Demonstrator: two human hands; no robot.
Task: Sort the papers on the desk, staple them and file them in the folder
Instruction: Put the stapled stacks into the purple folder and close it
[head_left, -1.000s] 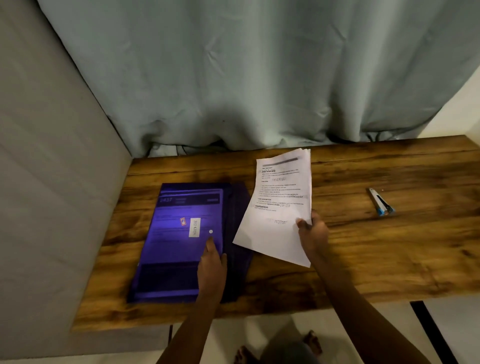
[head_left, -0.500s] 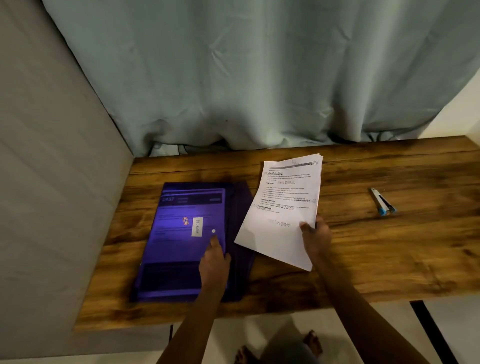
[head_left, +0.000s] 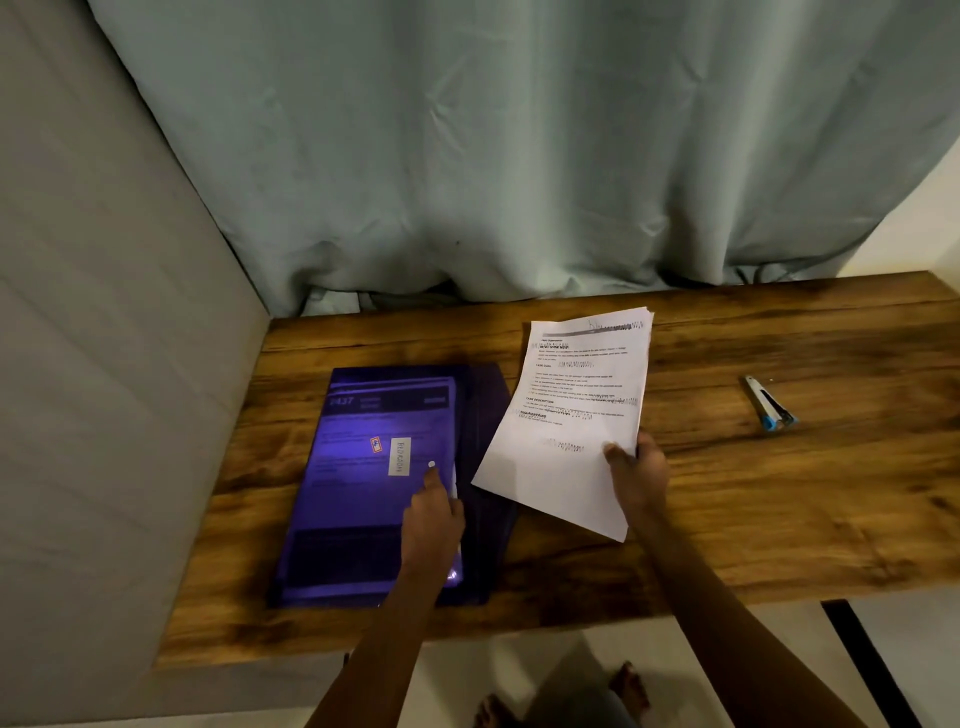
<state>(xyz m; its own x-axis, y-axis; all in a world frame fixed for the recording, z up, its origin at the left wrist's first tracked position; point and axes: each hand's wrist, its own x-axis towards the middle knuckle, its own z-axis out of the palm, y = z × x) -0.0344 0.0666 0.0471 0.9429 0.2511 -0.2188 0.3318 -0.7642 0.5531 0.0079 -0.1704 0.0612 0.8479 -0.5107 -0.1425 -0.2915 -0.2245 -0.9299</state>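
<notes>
A translucent purple folder (head_left: 363, 493) lies flat on the left of the wooden desk (head_left: 727, 519), with a printed sheet showing through it and a small white label on top. My left hand (head_left: 431, 519) rests on the folder near its right edge, index finger stretched toward a white snap button. My right hand (head_left: 636, 473) pinches a stack of white printed papers (head_left: 566, 415) at its lower right, thumb on top. The stack is raised a little off the desk, its left corner over the folder's right edge. A small stapler (head_left: 769, 402) with a blue tip lies far right.
A pale green curtain (head_left: 493, 156) hangs behind the desk's back edge. A grey wall (head_left: 93, 364) closes off the left side. The desk's front edge is close to my body, with bare feet (head_left: 628, 686) on the floor below. Bare wood lies between papers and stapler.
My right hand has carried the papers slightly to the right and away from me. My left hand has stayed on the folder.
</notes>
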